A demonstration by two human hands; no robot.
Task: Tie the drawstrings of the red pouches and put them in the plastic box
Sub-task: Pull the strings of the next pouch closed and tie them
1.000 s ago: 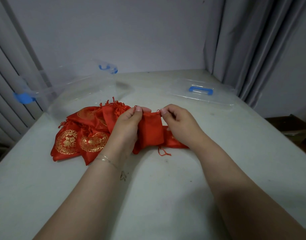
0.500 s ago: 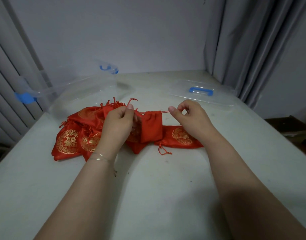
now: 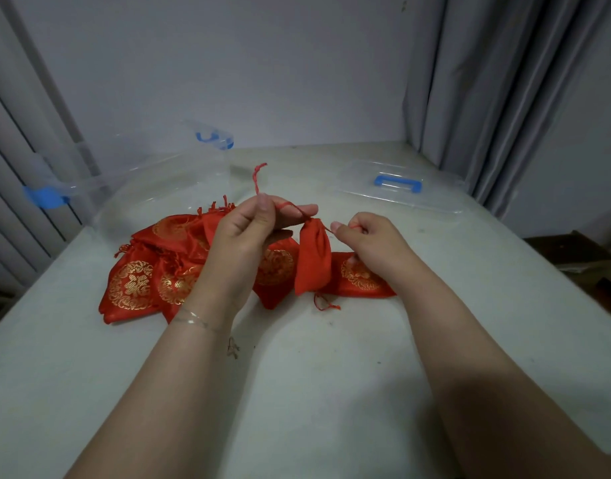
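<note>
A small red pouch (image 3: 313, 257) hangs above the table with its mouth drawn tight. My left hand (image 3: 252, 233) pinches its left drawstring (image 3: 257, 178), whose loose end sticks upward. My right hand (image 3: 369, 242) pinches the right drawstring close to the pouch's neck. Behind and below lies a pile of red pouches with gold emblems (image 3: 141, 281), and one more pouch (image 3: 361, 276) lies under my right wrist. The clear plastic box (image 3: 131, 188) with blue latches stands open at the back left.
The box's clear lid (image 3: 401, 191) with a blue handle lies flat at the back right. Curtains hang at both sides and a wall stands behind. The white table (image 3: 314, 375) drops off at its right edge, with brown cardboard on the floor beyond.
The pouch's mouth has gone from open to cinched. My hands pulled the strings apart, then lifted them, so the pouch now hangs narrow between my hands.
</note>
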